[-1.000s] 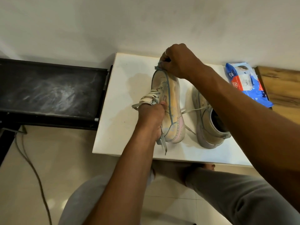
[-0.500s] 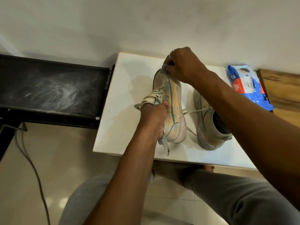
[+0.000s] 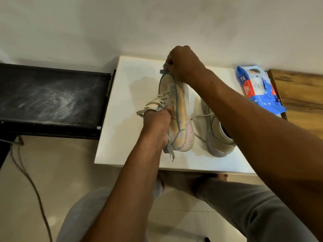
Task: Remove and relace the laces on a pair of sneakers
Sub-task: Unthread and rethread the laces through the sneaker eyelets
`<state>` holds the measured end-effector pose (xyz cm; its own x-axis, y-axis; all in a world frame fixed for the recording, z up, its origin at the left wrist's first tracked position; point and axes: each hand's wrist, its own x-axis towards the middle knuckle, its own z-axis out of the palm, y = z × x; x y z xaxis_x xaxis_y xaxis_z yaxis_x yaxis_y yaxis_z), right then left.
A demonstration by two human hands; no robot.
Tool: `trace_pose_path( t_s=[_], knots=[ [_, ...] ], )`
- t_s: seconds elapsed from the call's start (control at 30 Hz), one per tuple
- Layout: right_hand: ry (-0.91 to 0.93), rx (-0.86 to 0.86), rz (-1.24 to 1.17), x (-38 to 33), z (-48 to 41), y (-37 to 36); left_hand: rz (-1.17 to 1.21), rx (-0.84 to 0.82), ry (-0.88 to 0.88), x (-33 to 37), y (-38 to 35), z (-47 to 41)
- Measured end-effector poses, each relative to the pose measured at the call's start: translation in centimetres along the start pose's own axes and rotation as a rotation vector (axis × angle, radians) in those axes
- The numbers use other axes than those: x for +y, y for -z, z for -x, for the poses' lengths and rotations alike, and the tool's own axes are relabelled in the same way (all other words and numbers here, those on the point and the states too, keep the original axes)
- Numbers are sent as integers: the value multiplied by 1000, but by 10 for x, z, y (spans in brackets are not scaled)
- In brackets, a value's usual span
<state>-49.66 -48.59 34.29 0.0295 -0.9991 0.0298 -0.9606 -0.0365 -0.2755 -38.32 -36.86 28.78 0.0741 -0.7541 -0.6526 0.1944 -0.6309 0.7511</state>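
A pale pastel sneaker [image 3: 180, 109] lies tipped on its side on the small white table [image 3: 125, 95], its sole to the right. My left hand [image 3: 157, 126] grips it at the laced upper, where grey-white laces [image 3: 153, 105] bunch out to the left and one end dangles past the heel. My right hand [image 3: 183, 63] is curled at the toe end, pinching something there; what it pinches is hidden by the fingers. The second sneaker [image 3: 216, 137] stands upright to the right, partly behind my right forearm, with a loose lace trailing left.
A blue and red wipes pack [image 3: 257, 88] lies at the table's back right, beside a wooden surface [image 3: 300, 95]. A black bench [image 3: 50, 98] adjoins the table on the left. A cable [image 3: 31, 182] trails on the tiled floor. My knees sit below the table's front edge.
My right hand has shifted slightly up and away at the sneaker's toe end. My left hand keeps its grip on the laced part; the sneaker stays on its side.
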Motion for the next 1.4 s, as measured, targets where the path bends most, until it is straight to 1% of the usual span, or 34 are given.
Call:
trace_pose_path(
  t_s=[0.13,0.33,0.47,0.57,0.8,1.1,1.23,1.4],
  knots=[
    [4,79,-16,12,26,1,13,-21,-20,0,0,-1],
    [-2,101,-58,17,73,-1,38,-49,2,0,-2,-1],
    [30,93,-76,18,98,-8,62,-77,-5,-2,-2,-2],
    [43,117,-78,19,97,-11,20,-94,-19,-1,-2,-1],
    [16,159,-34,12,60,-12,-26,-85,-23,-2,-2,-2],
    [-22,92,-90,3,25,-6,-37,-41,-13,-2,-1,-3],
    [-11,85,-87,8,37,-4,-19,-41,-24,-4,0,-4],
    [53,119,-56,21,81,-11,-2,-48,-36,-5,-2,-3]
  ],
)
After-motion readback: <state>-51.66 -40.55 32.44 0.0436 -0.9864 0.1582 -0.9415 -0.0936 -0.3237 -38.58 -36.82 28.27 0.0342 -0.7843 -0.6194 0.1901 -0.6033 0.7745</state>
